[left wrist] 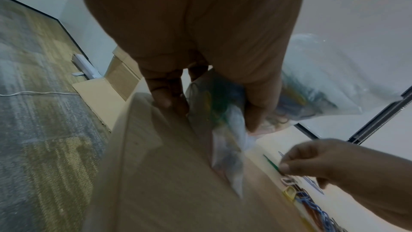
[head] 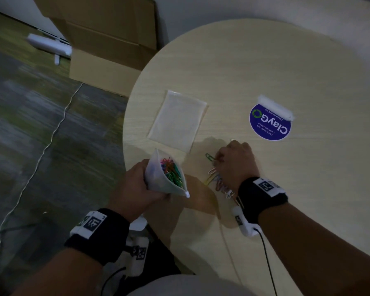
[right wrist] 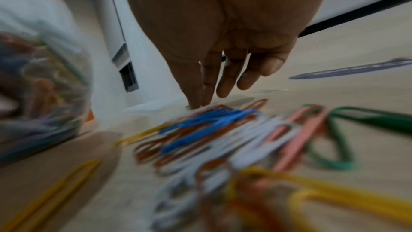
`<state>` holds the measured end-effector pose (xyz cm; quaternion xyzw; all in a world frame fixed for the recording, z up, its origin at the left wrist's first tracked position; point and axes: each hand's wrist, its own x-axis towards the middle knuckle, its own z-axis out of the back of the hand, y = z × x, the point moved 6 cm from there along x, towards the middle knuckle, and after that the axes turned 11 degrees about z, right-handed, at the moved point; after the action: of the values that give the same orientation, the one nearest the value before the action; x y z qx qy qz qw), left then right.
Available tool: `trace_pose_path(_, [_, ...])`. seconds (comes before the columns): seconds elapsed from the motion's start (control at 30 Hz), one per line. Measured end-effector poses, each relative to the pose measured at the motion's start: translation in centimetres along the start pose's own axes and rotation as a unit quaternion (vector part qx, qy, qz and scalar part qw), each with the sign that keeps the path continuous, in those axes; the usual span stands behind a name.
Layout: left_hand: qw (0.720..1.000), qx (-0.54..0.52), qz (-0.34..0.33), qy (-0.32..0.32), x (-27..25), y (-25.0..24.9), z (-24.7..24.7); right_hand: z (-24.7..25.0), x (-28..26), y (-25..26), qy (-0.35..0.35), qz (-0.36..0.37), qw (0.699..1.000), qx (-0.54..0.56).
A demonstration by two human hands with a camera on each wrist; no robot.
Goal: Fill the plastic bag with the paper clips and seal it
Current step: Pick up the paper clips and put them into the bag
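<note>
While my left hand (head: 137, 186) grips the plastic bag (head: 167, 174), mouth open and part-filled at the table (head: 265, 71) edge, my right hand (head: 235, 165) reaches fingers-down into the loose paper clips (head: 219, 181); I cannot tell whether it has pinched one. I judge filling well underway, with a small pile left and sealing not yet done.

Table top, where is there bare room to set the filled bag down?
The table is bare along its far side, beyond the flat empty bag and the round sticker, and to the right of the right hand. It is crowded near the front edge, where loose paper clips lie between both hands, beside the held bag.
</note>
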<state>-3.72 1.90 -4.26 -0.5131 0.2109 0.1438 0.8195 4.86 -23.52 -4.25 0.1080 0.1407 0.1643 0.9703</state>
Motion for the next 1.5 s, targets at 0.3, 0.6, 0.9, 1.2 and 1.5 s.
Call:
trace_pose_path(0.3, [1.000,0.009,-0.001,-0.005,0.1,-0.3,-0.2,1.0,-1.7,-2.3,0.002,-0.017,0.998,0.066])
trace_pose_path(0.6, [1.000,0.003,-0.002,-0.009,0.2,0.0,-0.6,0.0,-4.9,1.0,0.054,0.111,0.991,0.044])
trace_pose_path(0.9, [0.999,0.048,-0.006,-0.018,-0.2,-0.5,-1.3,0.7,-4.4,1.6,0.021,0.163,0.986,-0.018])
trace_pose_path(1.2, [0.998,0.056,-0.002,-0.024,-0.7,-1.1,-1.7,0.2,-4.8,1.2,0.035,0.213,0.972,-0.091])
trace_pose_path(1.5, [0.991,0.129,-0.016,-0.041,-0.5,-2.2,-2.3,0.2,-4.1,0.7,0.015,0.113,0.992,-0.053])
